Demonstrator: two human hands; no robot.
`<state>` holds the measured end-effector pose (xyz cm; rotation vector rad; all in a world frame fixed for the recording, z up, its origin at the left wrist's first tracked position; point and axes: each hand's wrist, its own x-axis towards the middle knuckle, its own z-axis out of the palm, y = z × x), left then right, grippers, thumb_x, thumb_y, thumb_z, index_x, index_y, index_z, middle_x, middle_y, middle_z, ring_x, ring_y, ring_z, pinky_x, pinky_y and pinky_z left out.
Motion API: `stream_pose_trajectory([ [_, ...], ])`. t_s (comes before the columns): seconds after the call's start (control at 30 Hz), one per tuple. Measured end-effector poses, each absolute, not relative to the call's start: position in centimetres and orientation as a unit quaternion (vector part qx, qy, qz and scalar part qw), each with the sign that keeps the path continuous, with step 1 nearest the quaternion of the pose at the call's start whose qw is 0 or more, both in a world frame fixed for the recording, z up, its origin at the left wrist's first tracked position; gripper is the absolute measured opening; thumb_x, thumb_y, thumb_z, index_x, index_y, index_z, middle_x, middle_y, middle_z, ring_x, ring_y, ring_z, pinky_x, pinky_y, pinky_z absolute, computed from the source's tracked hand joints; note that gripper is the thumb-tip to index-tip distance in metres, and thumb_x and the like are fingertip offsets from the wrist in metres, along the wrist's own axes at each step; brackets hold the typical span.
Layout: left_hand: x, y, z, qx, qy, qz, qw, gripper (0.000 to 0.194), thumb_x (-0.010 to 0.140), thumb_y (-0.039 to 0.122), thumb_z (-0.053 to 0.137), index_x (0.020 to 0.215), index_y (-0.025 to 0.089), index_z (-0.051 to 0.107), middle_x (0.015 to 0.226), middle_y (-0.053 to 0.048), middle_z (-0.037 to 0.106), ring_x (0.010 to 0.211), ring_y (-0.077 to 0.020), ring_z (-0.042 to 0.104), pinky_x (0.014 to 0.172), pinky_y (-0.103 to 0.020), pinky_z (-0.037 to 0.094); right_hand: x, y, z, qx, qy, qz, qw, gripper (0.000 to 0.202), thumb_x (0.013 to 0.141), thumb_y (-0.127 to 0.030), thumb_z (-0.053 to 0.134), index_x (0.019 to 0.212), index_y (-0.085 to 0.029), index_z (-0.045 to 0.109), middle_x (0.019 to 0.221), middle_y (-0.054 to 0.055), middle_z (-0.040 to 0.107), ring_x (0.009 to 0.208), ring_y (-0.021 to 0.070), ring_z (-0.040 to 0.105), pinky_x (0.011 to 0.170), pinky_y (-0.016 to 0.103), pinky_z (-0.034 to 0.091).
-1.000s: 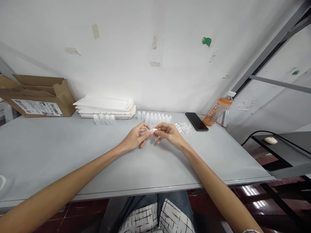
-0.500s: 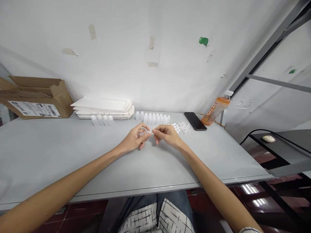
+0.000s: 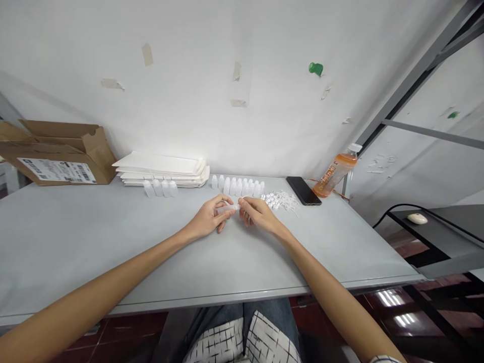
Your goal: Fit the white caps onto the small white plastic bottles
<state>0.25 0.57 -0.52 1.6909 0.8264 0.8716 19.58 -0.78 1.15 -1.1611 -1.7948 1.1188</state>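
Above the table, my left hand [image 3: 212, 216] is closed around a small translucent dropper bottle [image 3: 226, 208], which lies sideways with its top toward the right. The fingers of my right hand [image 3: 257, 213] pinch at the bottle's top, on what looks like a small white cap [image 3: 237, 206], partly covered by the fingertips. Behind the hands stand rows of similar small bottles [image 3: 239, 186]. A heap of small loose white pieces [image 3: 280, 199] lies beyond my right hand. Several bottles with thin needle tips [image 3: 161, 188] stand upright to the left.
A stack of white paper or foam sheets [image 3: 161, 166] lies against the wall, beside an open cardboard box [image 3: 68, 154]. At the right are a black phone [image 3: 303, 190] and an orange drink bottle [image 3: 335, 174]. The grey table's [image 3: 212, 272] front edge runs above the lap.
My right fingers have closed up against the bottle's top, and more of the bottle shows in my left hand. The camera view has shifted slightly.
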Motion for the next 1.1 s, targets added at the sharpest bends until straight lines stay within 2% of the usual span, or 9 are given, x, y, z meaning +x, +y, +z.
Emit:
stream_pose_trajectory([
  [0.1,0.20,0.73,-0.63,0.699,0.343,0.364,0.512,0.030,0.086,0.041,0.059,0.104,0.020,0.047,0.072,0.005,0.053,0.037,-0.0060,0.051,0.042,-0.020,0.038,19.73,-0.85,1.63,-0.434,-0.700,0.435,0.363,0.038,0.084,-0.055,0.058,0.090,-0.018,0.060,0.074,0.001,0.062,0.049,0.0107,0.056,0.042,0.022,0.042],
  [0.17,0.16,0.72,-0.61,0.699,0.342,0.361,0.514,0.030,0.086,0.042,0.059,0.103,0.019,0.047,0.071,0.005,0.053,0.038,-0.0064,0.051,0.042,-0.020,0.038,19.78,-0.89,1.86,-0.428,-0.700,0.444,0.361,0.037,0.081,-0.051,0.063,0.094,-0.017,0.060,0.073,0.001,0.061,0.050,0.0112,0.057,0.043,0.022,0.043],
  [0.43,0.05,0.51,-0.47,0.712,0.344,0.347,0.504,0.029,0.087,0.043,0.057,0.103,0.019,0.049,0.070,0.005,0.055,0.039,-0.0069,0.051,0.046,-0.021,0.039,19.60,-0.79,1.39,-0.432,-0.710,0.446,0.333,0.040,0.087,-0.056,0.052,0.076,-0.018,0.056,0.058,-0.002,0.056,0.047,0.0113,0.054,0.041,0.023,0.042],
  [0.7,0.08,0.37,-0.17,0.712,0.340,0.345,0.508,0.031,0.086,0.043,0.060,0.103,0.020,0.049,0.072,0.005,0.056,0.041,-0.0067,0.052,0.046,-0.021,0.039,19.34,-0.85,1.10,-0.438,-0.711,0.439,0.331,0.047,0.090,-0.058,0.046,0.064,-0.019,0.046,0.055,-0.002,0.051,0.046,0.0113,0.054,0.041,0.023,0.040],
  [0.93,0.18,0.48,-0.06,0.710,0.346,0.347,0.506,0.032,0.086,0.044,0.059,0.104,0.020,0.049,0.071,0.004,0.057,0.039,-0.0074,0.054,0.040,-0.019,0.036,19.42,-0.91,1.30,-0.422,-0.692,0.471,0.348,0.036,0.088,-0.053,0.051,0.088,-0.018,0.058,0.075,0.000,0.058,0.050,0.0108,0.058,0.041,0.022,0.043],
  [1.1,0.15,0.55,-0.21,0.709,0.352,0.351,0.500,0.031,0.087,0.043,0.059,0.106,0.021,0.047,0.071,0.004,0.057,0.039,-0.0076,0.055,0.040,-0.018,0.035,19.50,-1.08,1.86,-0.407,-0.679,0.486,0.371,0.025,0.084,-0.040,0.059,0.093,-0.017,0.059,0.079,0.001,0.059,0.053,0.0117,0.061,0.045,0.023,0.047],
])
